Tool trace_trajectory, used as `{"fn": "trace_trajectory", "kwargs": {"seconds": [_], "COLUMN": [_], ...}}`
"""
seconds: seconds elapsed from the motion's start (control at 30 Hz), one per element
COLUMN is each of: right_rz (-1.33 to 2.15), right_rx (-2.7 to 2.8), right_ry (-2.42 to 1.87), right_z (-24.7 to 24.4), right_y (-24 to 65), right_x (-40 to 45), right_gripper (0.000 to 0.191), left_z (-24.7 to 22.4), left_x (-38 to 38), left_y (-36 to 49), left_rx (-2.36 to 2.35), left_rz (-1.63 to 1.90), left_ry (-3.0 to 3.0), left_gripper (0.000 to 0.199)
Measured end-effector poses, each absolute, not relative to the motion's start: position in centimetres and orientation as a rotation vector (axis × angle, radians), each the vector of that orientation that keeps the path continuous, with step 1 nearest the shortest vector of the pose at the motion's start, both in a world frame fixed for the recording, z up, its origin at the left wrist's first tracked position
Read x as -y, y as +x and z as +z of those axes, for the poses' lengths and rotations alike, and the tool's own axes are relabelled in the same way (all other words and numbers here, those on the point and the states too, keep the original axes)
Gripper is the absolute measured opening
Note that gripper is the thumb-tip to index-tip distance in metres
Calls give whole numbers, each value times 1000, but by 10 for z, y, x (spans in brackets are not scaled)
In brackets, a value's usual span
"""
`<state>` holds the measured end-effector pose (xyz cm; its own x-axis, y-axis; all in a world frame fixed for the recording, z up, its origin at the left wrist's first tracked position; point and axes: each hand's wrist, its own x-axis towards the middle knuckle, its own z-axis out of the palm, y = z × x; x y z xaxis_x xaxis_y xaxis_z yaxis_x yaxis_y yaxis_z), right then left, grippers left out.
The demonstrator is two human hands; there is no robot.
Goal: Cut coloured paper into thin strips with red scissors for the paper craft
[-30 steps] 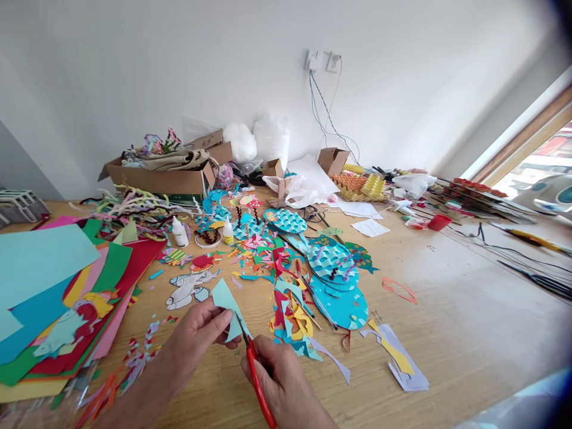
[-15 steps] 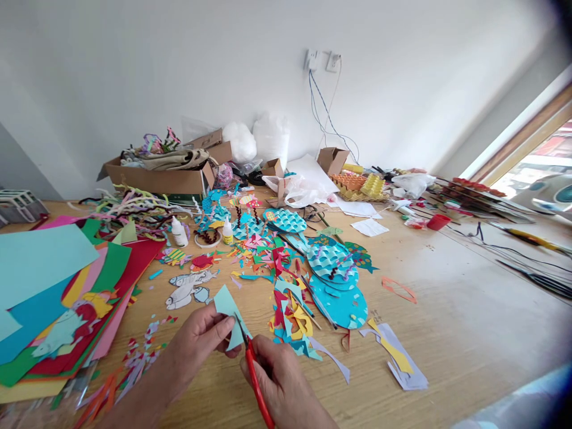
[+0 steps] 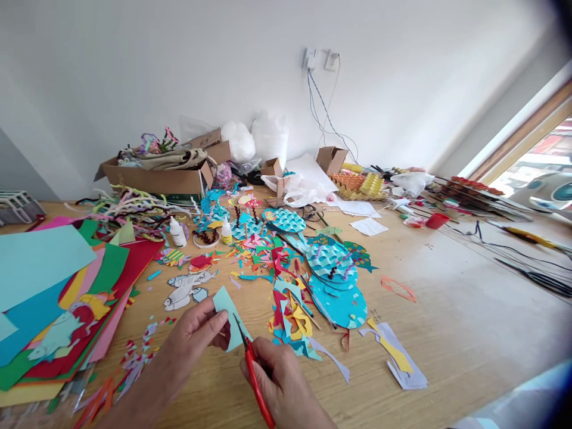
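Observation:
Near the front middle of the table, my left hand (image 3: 201, 328) pinches a light green piece of paper (image 3: 227, 307) by its left side, thumb on top. My right hand (image 3: 279, 375) is closed round the red handles of a pair of scissors (image 3: 255, 381). The scissor blades point up and to the left, over the right part of the paper, slightly parted. Beyond my left hand lie paper fish cutouts (image 3: 190, 289). Coloured paper scraps (image 3: 292, 316) lie to the right of the held paper.
Stacked coloured sheets (image 3: 40, 256) are at left. Two glue bottles (image 3: 177, 232), pipe cleaners (image 3: 129, 205) and a cardboard box (image 3: 156, 179) stand behind. Blue fish crafts (image 3: 337, 298) lie right of centre, a red cap (image 3: 437, 221) farther right.
My left thumb has shifted slightly left and up on the paper, and more of the paper shows. The scissor blades look a little more parted. The view has moved slightly.

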<state>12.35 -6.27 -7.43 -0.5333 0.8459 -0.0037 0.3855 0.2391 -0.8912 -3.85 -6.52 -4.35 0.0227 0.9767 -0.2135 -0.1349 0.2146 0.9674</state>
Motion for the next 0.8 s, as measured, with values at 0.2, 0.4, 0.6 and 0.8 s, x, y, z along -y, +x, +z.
{"fn": "trace_trajectory", "kwargs": {"seconds": [0.2,0.4,0.6,0.8], "right_rz": [1228,1217,1202,1200], "right_rx": [2038,2036,2046,2034], "right_ry": [-1127,-1126,-1116,-1122], "right_z": [-73,-75,-77,-78], "right_y": [124,125,126,124], "right_x": [64,64,64,64], "right_gripper": [26,27,26,26], "left_z": [-43,-42,-43,-41], "left_x": [64,65,67,69], "left_y": [-38,-36,-36,-31], "left_rx": [-1177,-1167,-1166,-1157], "left_rz": [1079,1081,1059,1039], "left_ry": [994,974,942,930], "left_gripper": [15,15,15,17]}}
